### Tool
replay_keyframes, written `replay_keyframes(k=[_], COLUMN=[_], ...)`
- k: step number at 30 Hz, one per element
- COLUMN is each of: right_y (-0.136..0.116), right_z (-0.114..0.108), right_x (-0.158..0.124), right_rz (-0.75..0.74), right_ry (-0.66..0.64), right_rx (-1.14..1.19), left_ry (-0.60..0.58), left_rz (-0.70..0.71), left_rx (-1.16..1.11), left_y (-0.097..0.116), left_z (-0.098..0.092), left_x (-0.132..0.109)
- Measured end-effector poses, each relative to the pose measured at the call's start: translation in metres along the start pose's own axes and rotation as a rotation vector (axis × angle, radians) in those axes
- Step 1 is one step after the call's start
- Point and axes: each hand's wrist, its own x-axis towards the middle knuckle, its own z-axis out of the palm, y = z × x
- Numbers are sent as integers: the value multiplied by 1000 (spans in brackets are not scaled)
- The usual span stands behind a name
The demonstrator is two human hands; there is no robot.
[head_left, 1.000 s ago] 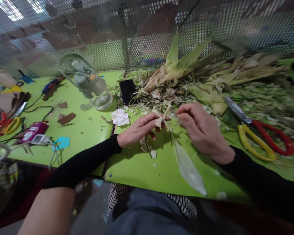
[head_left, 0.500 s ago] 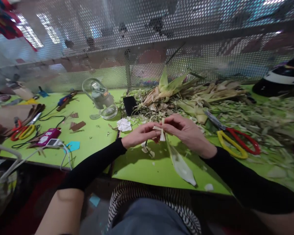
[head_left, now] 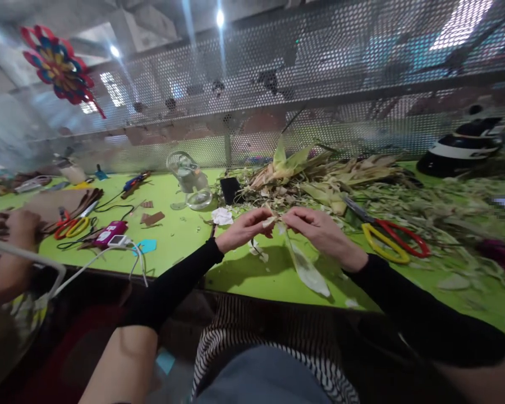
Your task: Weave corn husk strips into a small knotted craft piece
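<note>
- Husk strip (head_left: 308, 270) I hold: thin plant fibre, smooth, faint sheen.
- My sleeves (head_left: 183, 283): matt cloth.
- Surface (head_left: 248, 286): smooth, slightly glossy.
- Scissors (head_left: 367, 219): metal blades, glossy plastic handles.
- Partition (head_left: 252, 62): perforated metal.
- Husk heap (head_left: 288, 167): dry, rough, matt.
- Crumpled paper (head_left: 222, 216): matt, creased.

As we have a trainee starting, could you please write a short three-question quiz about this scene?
1. True or false: the scissors nearest the right hand are in nobody's grip.
2. What does the left hand hold? A) blue paper; B) pale husk strip; C) white cable.
3. Which lies nearer the left hand: the crumpled white paper or the purple device?

Key:
1. True
2. B
3. Crumpled white paper
</note>
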Motion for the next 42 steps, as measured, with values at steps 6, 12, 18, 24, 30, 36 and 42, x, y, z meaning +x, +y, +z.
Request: replay_keyframes(k=[6,12,18,24,30,36,42], right_y=[29,68,58,65,87,88,82], right_z=[-13,-27,-4,8,11,10,11], right_x=[8,18,36,55,60,55,48], right_rz=[130,144,181,191,300,277,185], right_ry=[68,166,3,61,142,113,37], right_rx=[220,81,154,255,456,529,417], left_ry=[224,420,445,316,187,248,313], left_rz=[-44,-37,-25,-103,-310,-208,-217], left_rx=[-96,-52,210,295,228,414,89], left_y=[-7,-15,-17,-23,-25,-13,-25], left_z=[-9,-27,-20,-11,-14,-15,-11], left_x=[10,33,47,50,42,39,46])
